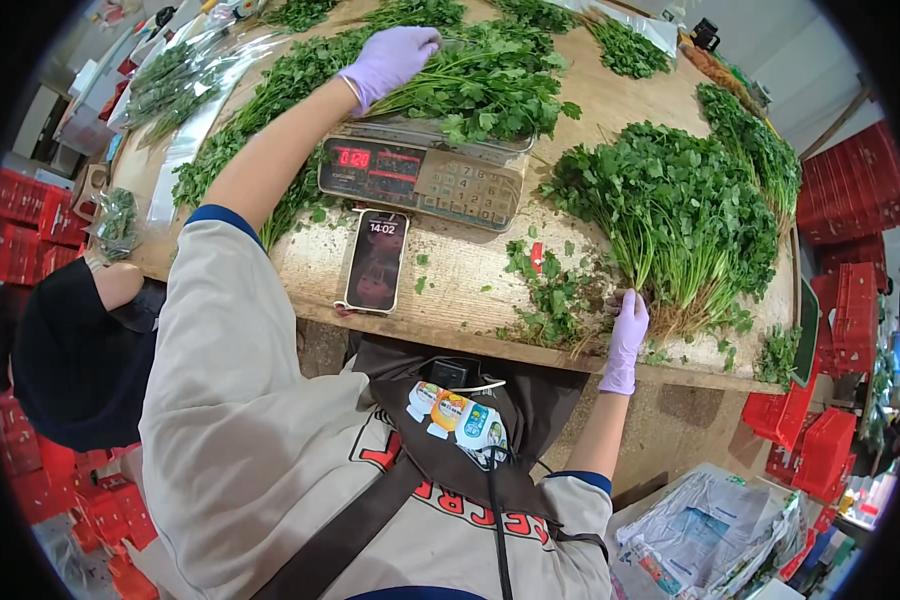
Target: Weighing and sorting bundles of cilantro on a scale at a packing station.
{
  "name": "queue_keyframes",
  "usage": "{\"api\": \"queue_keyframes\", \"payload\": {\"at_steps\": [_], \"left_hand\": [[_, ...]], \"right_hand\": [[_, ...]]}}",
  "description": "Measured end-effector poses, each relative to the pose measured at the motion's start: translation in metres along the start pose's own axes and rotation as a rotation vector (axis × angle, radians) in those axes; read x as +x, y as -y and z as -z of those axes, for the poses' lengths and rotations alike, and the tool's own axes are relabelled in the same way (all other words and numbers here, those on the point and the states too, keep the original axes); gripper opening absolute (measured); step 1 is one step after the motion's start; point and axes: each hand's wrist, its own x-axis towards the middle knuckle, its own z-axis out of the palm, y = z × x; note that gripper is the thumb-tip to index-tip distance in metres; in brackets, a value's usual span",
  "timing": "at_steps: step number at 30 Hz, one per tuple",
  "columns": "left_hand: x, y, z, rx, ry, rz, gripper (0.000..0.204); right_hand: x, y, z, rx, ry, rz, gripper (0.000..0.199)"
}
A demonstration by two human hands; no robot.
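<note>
Left hand (390, 58) lies flat, fingers spread, on herb bunch (480, 85) atop scale (420, 170); right hand (627, 335) loosely curled at root ends of herb pile (670, 215) on table (470, 275): light, limp, bruisable—likely best gripped by stems.

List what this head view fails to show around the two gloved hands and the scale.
- Scale pan, head view: covered by the herb bunch.
- Left hand fingers: their undersides pressed into the herbs, so grip unclear.
- Right hand fingers: tips buried in the stems of the big herb pile; whether they pinch anything is hidden.
- Table far edge: cut by the fisheye rim.
</note>
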Motion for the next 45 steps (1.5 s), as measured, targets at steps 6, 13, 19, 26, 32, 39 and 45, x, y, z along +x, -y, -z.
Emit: {"api": "queue_keyframes", "payload": {"at_steps": [6, 13, 19, 26, 32, 39, 45], "left_hand": [[-0.001, 0.054, -0.006, 0.132, 0.422, 0.066, 0.045], [-0.03, 0.021, -0.058, -0.037, 0.244, 0.007, 0.055], [-0.031, -0.04, -0.037, -0.051, 0.368, -0.14, 0.057], [-0.025, -0.025, 0.009, -0.154, 0.348, -0.098, 0.063], [-0.014, 0.033, 0.064, -0.252, 0.281, 0.032, 0.059], [-0.045, -0.027, 0.071, -0.301, 0.4, -0.25, 0.064], [-0.064, -0.067, 0.066, -0.449, 0.762, -0.394, 0.086]], "right_hand": [[-0.002, -0.003, -0.004, -0.055, -0.038, 0.026, 0.033], [-0.003, 0.001, -0.011, -0.091, -0.029, 0.031, 0.033], [0.0, -0.004, -0.013, -0.168, -0.058, 0.016, 0.03], [0.007, -0.019, -0.008, -0.322, -0.04, -0.043, 0.038], [0.003, -0.014, -0.014, -0.256, -0.07, 0.014, 0.034], [0.01, -0.025, -0.017, -0.416, -0.171, 0.063, 0.037], [0.011, -0.035, -0.011, -0.186, -0.096, 0.072, 0.035]]}}
